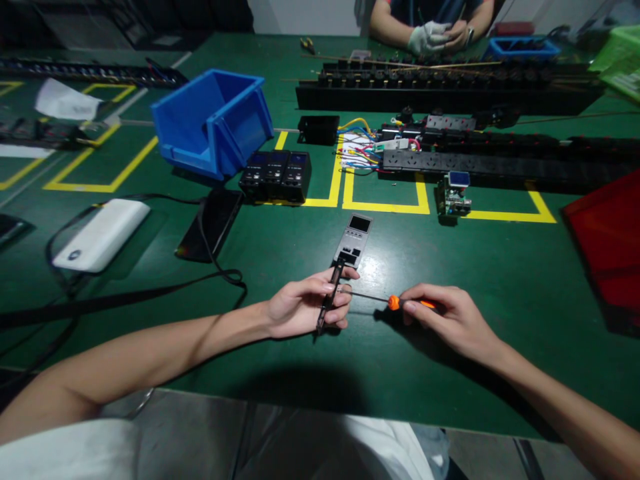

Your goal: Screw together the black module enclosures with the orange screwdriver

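Black strip (326, 310), tilted in left hand (293, 308), fingers clamped on it above table's (505, 280) near edge, mid-length. Probably light, stiff, brittle; best held by long sides. Right hand (457, 320) closed round screwdriver (394, 303).

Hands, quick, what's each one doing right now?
Left hand: closed on a thin dark part, held on edge.
Right hand: closed around the screwdriver's orange and black handle, its shaft pointing at that part.
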`<state>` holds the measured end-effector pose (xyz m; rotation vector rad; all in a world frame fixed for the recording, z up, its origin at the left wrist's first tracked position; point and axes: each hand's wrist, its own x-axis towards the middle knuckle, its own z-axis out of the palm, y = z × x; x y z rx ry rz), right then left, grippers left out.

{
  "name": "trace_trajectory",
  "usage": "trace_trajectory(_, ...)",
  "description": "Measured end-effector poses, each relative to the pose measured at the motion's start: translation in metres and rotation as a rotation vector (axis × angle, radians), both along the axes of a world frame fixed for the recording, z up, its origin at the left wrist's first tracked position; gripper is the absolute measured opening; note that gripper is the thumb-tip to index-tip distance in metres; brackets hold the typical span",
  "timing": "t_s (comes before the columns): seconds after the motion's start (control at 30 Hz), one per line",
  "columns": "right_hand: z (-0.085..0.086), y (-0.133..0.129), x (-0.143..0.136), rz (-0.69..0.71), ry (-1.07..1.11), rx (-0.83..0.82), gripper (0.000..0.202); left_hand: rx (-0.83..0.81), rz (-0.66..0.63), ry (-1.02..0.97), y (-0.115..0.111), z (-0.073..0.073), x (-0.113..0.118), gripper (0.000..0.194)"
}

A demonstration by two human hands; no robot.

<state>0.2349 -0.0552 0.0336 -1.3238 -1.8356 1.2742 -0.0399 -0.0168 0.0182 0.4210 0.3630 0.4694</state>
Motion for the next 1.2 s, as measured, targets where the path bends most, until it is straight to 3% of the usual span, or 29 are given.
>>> trace_trajectory(0.47, -0.008, -0.002, 0.002, -0.031, 0.026, 0.020, 0.026, -0.040, 0.042, 0.020, 0.000, -0.002, -0.001, 0.030)
trace_trajectory(0.67, -0.009, -0.001, 0.000, -0.083, 0.085, 0.081, 0.019, 0.037, 0.078, 0.040, 0.000, -0.005, 0.000, 0.028)
trace_trajectory(0.8, -0.009, 0.000, 0.002, -0.239, 0.155, 0.208, 0.015, 0.266, 0.118, 0.145, -0.004, -0.010, 0.004, 0.024)
trace_trajectory(0.87, -0.010, 0.001, 0.004, -0.301, 0.123, 0.289, 0.016, 0.436, 0.075, 0.241, -0.009, -0.012, 0.006, 0.028)
trace_trajectory(1.0, -0.015, 0.009, 0.009, -0.282, -0.105, 0.429, 0.017, 0.698, 0.001, 0.413, -0.018, -0.007, 0.009, 0.037)
trace_trajectory(1.1, -0.019, 0.017, 0.014, -0.268, -0.172, 0.462, 0.018, 0.889, 0.043, 0.542, -0.022, 0.002, 0.008, 0.039)
trace_trajectory(1.2, -0.021, 0.022, 0.020, -0.241, -0.189, 0.459, 0.020, 0.962, 0.103, 0.639, -0.019, 0.009, -0.003, 0.040)
